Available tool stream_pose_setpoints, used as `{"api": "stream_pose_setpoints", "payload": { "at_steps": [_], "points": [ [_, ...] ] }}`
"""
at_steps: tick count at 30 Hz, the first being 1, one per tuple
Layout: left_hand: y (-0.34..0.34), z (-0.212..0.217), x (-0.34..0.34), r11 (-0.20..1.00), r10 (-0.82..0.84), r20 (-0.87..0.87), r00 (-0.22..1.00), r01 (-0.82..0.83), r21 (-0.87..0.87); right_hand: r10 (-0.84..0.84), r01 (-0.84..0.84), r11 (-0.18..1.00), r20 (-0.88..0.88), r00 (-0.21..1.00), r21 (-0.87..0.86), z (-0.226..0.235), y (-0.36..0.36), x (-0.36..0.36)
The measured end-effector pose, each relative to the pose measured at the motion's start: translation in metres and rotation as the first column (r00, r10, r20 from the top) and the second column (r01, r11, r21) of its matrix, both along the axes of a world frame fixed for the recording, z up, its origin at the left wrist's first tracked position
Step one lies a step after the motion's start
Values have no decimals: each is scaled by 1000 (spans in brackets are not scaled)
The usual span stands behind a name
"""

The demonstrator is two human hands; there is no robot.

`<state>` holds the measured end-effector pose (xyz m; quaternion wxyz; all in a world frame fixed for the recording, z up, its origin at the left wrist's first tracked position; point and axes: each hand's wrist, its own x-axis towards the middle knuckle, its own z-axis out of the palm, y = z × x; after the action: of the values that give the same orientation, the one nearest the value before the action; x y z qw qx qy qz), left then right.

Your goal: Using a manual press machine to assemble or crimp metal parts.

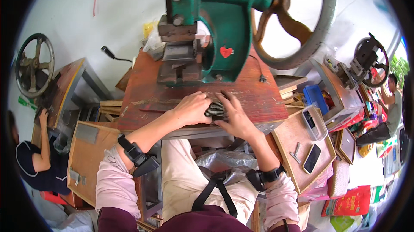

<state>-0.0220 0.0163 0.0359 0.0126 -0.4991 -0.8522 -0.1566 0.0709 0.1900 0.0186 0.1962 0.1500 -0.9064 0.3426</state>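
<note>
Close to the front edge of the red-brown wooden bench [250, 102], a small bundle of thin, dark, striped pieces [215, 109] sits between my two hands. My left hand [192, 107] closes on its left side with curled fingers. From the other side my right hand [235, 117] grips it, thumb below and fingers over the top. What the pieces are exactly is too small to tell. Just beyond my hands stands a green hand press [230, 37] with a dark metal die block [179, 53], and neither hand touches it.
A large handwheel [325, 25] juts out at upper right. Beside my right arm, a wooden tray [297, 173] holds a phone [311, 159], a metal strip [296, 152] and a clear plastic box [317, 124]. Another tray [97, 154] lies left. One person [34, 158] sits at left, another [392, 111] at far right.
</note>
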Motion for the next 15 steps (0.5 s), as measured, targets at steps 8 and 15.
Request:
{"api": "stream_pose_setpoints", "payload": {
  "at_steps": [8, 15],
  "points": [
    [-6, -32, 7, 985, 60, -3, 998, -59, 160, 120, -123, 992, 130, 984, 16, -11, 27, -32],
    [-35, -14, 0, 899, 51, 60, 997, -72, 433, 31, -28, 999, 93, 995, -26, 12, 3, -40]
  ]
}}
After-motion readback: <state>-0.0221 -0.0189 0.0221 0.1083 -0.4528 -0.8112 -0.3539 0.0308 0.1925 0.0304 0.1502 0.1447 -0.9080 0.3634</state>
